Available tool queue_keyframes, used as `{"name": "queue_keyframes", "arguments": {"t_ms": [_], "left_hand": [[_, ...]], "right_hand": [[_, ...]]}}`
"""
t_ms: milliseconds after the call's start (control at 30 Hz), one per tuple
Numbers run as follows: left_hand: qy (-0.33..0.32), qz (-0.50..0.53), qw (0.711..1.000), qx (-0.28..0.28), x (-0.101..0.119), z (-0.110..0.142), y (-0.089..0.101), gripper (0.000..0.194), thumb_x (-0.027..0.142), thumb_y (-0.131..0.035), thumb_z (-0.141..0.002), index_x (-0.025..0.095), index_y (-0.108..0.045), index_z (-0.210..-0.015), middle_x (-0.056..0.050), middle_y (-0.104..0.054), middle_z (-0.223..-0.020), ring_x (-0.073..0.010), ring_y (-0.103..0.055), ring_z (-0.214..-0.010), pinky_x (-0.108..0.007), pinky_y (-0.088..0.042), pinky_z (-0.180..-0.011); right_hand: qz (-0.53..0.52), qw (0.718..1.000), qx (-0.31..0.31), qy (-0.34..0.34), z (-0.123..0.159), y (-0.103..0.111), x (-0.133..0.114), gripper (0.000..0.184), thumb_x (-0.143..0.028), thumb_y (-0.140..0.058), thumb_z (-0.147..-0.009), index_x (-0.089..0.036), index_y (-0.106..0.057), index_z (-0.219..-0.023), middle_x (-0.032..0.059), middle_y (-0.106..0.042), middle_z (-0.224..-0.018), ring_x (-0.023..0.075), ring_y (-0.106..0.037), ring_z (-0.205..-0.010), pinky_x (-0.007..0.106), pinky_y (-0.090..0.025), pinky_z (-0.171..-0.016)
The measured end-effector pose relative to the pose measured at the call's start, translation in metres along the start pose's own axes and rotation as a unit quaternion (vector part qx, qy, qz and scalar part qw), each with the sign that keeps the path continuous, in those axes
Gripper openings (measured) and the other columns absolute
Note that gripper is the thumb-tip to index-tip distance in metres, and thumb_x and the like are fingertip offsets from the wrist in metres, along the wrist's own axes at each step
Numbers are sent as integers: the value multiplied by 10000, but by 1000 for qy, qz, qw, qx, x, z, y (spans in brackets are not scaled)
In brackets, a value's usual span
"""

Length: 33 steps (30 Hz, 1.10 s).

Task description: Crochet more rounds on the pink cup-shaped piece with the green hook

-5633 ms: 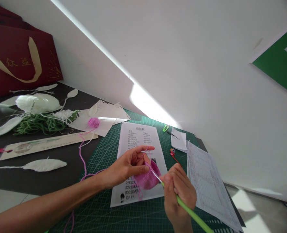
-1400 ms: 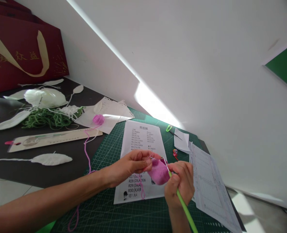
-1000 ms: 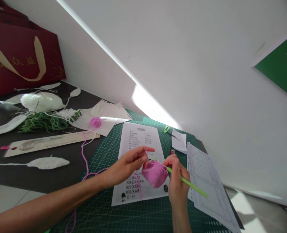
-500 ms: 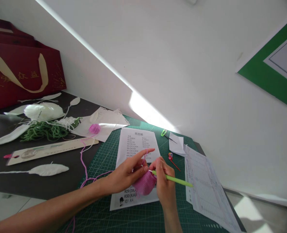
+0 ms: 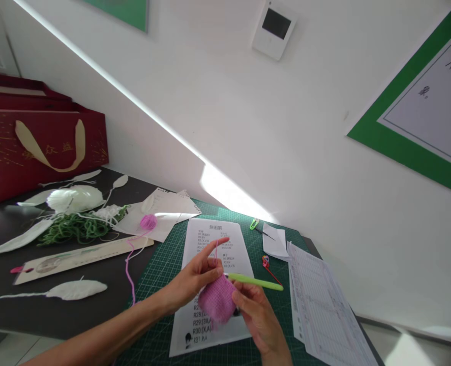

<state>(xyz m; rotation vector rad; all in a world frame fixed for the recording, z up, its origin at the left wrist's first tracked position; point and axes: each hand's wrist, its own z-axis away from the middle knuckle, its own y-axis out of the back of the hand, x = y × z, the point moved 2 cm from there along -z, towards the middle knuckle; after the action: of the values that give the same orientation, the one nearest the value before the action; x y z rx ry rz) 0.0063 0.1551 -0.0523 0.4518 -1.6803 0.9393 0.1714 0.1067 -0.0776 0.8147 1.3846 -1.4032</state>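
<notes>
A pink crochet piece is held between both hands above a printed pattern sheet. My left hand pinches its upper edge, with the index finger stretched out and pink yarn running up to that finger. My right hand grips the right side of the piece between thumb and fingers. A light-green crochet hook lies across just above the right fingers, its tip end at the top edge of the piece. Whether the right fingers also touch the hook is hard to see.
Under the sheet is a green cutting mat. A pink yarn ball, green yarn and white crocheted leaves lie left. Small scissors, a red needle-like item and lined papers lie right. A red bag stands at the back.
My right hand has shifted from gripping the hook to holding the side of the crochet piece. The hook now lies above the fingers. The view has tilted upward.
</notes>
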Motion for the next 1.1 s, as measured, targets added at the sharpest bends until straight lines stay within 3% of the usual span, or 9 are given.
{"name": "queue_keyframes", "arguments": {"t_ms": [100,200,300,400,500,667,800,967,1100], "left_hand": [[3,6,1000,23,1,0,1,736,357,-626,-896,258,-246,-1519,46,-480,-763,-109,-387,-654,-267,-277,-637],[-13,-11,1000,16,1,0,0,743,383,-592,-924,248,-190,-1534,44,-478,-772,-107,-376,-652,-271,-283,-637],[-45,-56,997,18,0,2,-2,735,418,-548,-950,236,-154,-1543,38,-466,-782,-108,-364,-652,-270,-279,-620],[-69,-101,992,13,1,6,-5,706,428,-499,-975,257,-126,-1549,27,-466,-812,-109,-368,-660,-267,-290,-610],[-88,-133,987,3,1,10,-7,659,420,-449,-998,273,-120,-1549,17,-474,-834,-110,-381,-667,-266,-312,-610],[-128,-183,975,1,-1,13,-7,599,382,-403,-1017,295,-130,-1543,18,-473,-814,-109,-385,-650,-254,-323,-592],[-149,-224,963,-15,-4,14,-5,577,330,-363,-1029,301,-109,-1547,8,-498,-817,-114,-413,-645,-256,-339,-594],[-193,-311,931,-13,-5,16,-5,564,276,-348,-1032,391,-116,-1533,16,-523,-820,-130,-477,-705,-306,-399,-720],[-168,-286,943,-33,0,17,-8,573,283,-344,-1030,417,-92,-1527,27,-522,-826,-117,-451,-664,-271,-384,-658]], "right_hand": [[-46,998,11,44,4,9,2,300,-408,-833,-647,-181,-638,-625,19,-644,-818,150,-552,-818,272,-436,-799],[-65,995,20,67,6,14,1,268,-403,-820,-663,-189,-659,-639,24,-651,-839,165,-577,-842,295,-455,-834],[-51,995,31,75,7,11,2,271,-416,-823,-654,-210,-713,-792,35,-657,-963,177,-590,-863,309,-476,-815],[-3,998,-1,68,7,0,1,395,-417,-822,-655,-240,-709,-990,24,-624,-1006,158,-563,-860,272,-468,-760],[50,996,-13,67,10,-7,-3,388,-403,-791,-703,-254,-692,-1048,18,-580,-1034,157,-532,-921,258,-449,-786],[111,987,-24,113,15,-3,-17,258,-438,-759,-727,-213,-715,-845,46,-541,-1083,204,-513,-1030,315,-442,-888],[184,974,-27,125,15,-7,-24,190,-398,-709,-792,-211,-677,-812,52,-575,-1078,210,-534,-1059,343,-418,-947],[197,968,2,153,12,-20,-21,194,-379,-646,-852,-209,-646,-759,38,-581,-976,170,-561,-925,310,-439,-843],[225,961,-2,161,13,-12,-18,207,-375,-651,-848,-208,-635,-728,37,-569,-982,173,-556,-955,311,-429,-879]]}}
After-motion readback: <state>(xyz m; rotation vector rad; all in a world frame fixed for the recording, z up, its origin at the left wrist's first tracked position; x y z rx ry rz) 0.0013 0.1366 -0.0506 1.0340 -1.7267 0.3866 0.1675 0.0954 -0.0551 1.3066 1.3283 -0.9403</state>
